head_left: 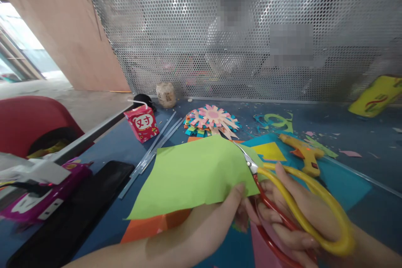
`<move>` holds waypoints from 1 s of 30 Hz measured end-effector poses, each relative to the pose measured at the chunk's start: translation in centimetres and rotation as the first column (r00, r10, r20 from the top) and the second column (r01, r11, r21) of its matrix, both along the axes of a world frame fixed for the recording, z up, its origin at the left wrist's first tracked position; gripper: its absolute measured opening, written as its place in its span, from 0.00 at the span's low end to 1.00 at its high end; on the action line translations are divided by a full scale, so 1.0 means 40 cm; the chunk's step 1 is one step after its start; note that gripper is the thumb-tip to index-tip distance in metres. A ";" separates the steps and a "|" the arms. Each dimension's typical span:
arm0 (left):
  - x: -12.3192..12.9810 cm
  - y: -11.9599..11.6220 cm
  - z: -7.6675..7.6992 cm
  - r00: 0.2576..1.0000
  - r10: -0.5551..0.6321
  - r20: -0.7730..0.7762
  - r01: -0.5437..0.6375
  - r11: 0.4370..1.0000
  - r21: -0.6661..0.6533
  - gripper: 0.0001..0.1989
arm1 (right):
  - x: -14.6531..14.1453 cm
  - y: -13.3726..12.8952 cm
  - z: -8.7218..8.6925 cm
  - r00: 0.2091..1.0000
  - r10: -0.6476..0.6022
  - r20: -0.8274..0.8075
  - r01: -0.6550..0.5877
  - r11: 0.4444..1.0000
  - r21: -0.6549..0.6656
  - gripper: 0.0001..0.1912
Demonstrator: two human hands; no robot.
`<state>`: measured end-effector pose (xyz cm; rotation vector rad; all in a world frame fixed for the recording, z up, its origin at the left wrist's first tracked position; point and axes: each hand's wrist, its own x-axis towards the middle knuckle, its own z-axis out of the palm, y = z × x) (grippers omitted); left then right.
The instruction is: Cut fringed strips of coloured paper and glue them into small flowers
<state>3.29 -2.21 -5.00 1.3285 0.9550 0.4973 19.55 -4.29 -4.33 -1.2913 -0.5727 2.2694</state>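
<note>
A light green sheet of paper point(191, 171) is pinched near its lower right edge by my left hand point(229, 213), thumb on top. My right hand point(298, 213) grips a pair of scissors point(292, 201) with one yellow and one red handle loop. Their metal blades lie at the right side of the green paper, pointing up and to the left. Part of the lower blade is hidden by the sheet. Beneath the paper lie orange paper point(147, 228) and pink paper point(266, 247).
Behind the sheet sits a pile of fringed paper flowers point(213, 117). A yellow glue gun point(303, 153) rests on blue paper point(351, 184). Clear glue sticks point(150, 155), a red drink carton point(143, 123) and a black phone-like slab point(75, 213) are leftward. A perforated metal panel point(188, 29) borders the table's back.
</note>
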 end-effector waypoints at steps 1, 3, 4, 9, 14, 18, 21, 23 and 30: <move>0.001 -0.004 0.003 1.000 -0.002 -0.002 0.002 1.000 -0.014 0.27 | 0.000 0.000 0.000 1.000 -0.015 -0.022 0.015 1.000 0.011 0.48; 0.000 -0.008 0.008 1.000 -0.008 0.022 0.008 1.000 -0.024 0.26 | 0.000 -0.002 0.000 0.995 -0.054 -0.087 0.053 0.999 -0.008 0.47; -0.002 -0.008 0.011 0.999 -0.011 0.044 0.012 1.000 -0.017 0.26 | 0.000 -0.002 0.000 0.990 -0.080 -0.112 0.078 0.997 -0.024 0.45; -0.027 0.014 0.031 0.996 0.058 0.075 -0.066 0.992 0.105 0.25 | -0.003 -0.005 0.004 0.991 -0.113 -0.067 0.107 0.990 -0.089 0.37; -0.053 0.038 0.107 0.998 0.029 0.061 -0.044 0.964 0.263 0.25 | -0.007 -0.011 0.009 0.997 -0.074 -0.010 0.074 0.997 -0.028 0.33; -0.023 0.106 0.211 0.965 -0.059 0.257 -0.029 0.945 0.324 0.26 | -0.017 -0.010 0.020 0.997 -0.071 -0.042 0.072 0.997 0.009 0.33; 0.044 0.215 0.263 0.959 -0.026 0.281 -0.039 0.974 0.224 0.26 | -0.026 -0.006 0.037 0.992 -0.117 -0.051 0.116 0.993 -0.011 0.34; 0.102 0.300 0.271 0.970 -0.004 0.242 -0.030 0.990 0.135 0.19 | -0.030 -0.003 0.042 0.986 -0.148 -0.072 0.145 0.988 -0.049 0.33; 0.262 0.464 0.201 0.982 0.027 0.185 -0.017 0.998 -0.056 0.17 | -0.027 0.028 -0.010 0.963 -0.231 -0.138 0.226 0.973 -0.051 0.33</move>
